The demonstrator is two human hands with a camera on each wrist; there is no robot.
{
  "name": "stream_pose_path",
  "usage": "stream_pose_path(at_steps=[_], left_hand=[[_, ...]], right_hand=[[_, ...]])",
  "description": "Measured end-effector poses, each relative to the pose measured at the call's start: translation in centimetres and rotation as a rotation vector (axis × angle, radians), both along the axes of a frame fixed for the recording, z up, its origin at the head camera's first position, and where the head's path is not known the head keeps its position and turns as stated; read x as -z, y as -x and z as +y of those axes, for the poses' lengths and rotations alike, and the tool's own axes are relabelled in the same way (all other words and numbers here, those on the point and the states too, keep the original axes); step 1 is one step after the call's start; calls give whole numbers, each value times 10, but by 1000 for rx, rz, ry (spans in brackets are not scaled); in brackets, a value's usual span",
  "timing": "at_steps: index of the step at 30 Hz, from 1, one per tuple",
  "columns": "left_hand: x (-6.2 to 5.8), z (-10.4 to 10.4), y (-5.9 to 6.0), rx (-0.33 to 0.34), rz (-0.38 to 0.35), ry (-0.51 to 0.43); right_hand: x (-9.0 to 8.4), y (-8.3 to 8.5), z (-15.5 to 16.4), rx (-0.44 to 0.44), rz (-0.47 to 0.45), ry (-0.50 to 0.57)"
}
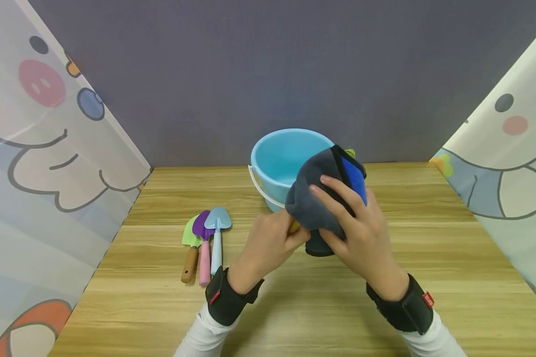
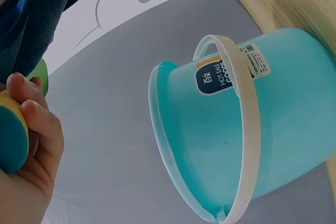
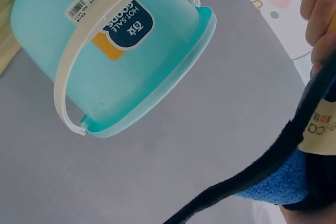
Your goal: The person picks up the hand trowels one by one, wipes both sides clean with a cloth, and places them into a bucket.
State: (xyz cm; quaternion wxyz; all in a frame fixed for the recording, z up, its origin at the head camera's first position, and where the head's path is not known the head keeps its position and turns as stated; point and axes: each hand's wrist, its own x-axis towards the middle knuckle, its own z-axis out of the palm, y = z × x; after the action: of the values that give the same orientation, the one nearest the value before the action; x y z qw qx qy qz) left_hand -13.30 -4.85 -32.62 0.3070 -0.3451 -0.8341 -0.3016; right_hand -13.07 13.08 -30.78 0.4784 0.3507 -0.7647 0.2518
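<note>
Fingers point(image 1: 335, 191) of the right hand point(image 1: 362, 233) curl over a dark grey cloth point(image 1: 314, 198) with a blue face, grasping it from above; the cloth is bunched in the air just in front of the light blue bucket point(image 1: 281, 158), covering part of the near right rim. The left hand point(image 1: 268, 243) pinches a yellow and teal handle end point(image 2: 11, 137) that sticks out from under the cloth's left edge, thumb and fingers closed round it; what the rest of that tool looks like is hidden by the cloth. A bit of green point(image 1: 350, 152) peeks past the cloth's upper right corner.

Both hands meet near the middle of the desk point(image 1: 429, 258), just in front of the bucket. The bucket stands upright close to the back edge, by the grey wall point(image 1: 268, 69), with its white handle point(image 1: 261, 191) hanging down the near left side. From the wrist views the bucket carries a dark label on its wall.

To the left of the left hand lie three small garden tools side by side, heads toward the back: a green spade with a wooden handle point(image 1: 190, 248), a purple one with a pink handle point(image 1: 204, 248), and a pale blue trowel point(image 1: 217, 233). They sit near the desk's left edge, apart from the hand. Printed curtains point(image 1: 49, 163) close both sides. Bare wood stretches to the right of the hands and along the front edge.
</note>
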Motion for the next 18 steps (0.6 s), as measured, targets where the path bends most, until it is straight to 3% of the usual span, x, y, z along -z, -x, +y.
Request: stream_pose_path(at_steps=[10, 18], left_hand=[[-1, 1, 1, 52, 19, -25], [-1, 0, 1, 56, 45, -27]], right_hand=[[-2, -1, 2, 6, 11, 13], [-3, -1, 1, -13, 22, 44]])
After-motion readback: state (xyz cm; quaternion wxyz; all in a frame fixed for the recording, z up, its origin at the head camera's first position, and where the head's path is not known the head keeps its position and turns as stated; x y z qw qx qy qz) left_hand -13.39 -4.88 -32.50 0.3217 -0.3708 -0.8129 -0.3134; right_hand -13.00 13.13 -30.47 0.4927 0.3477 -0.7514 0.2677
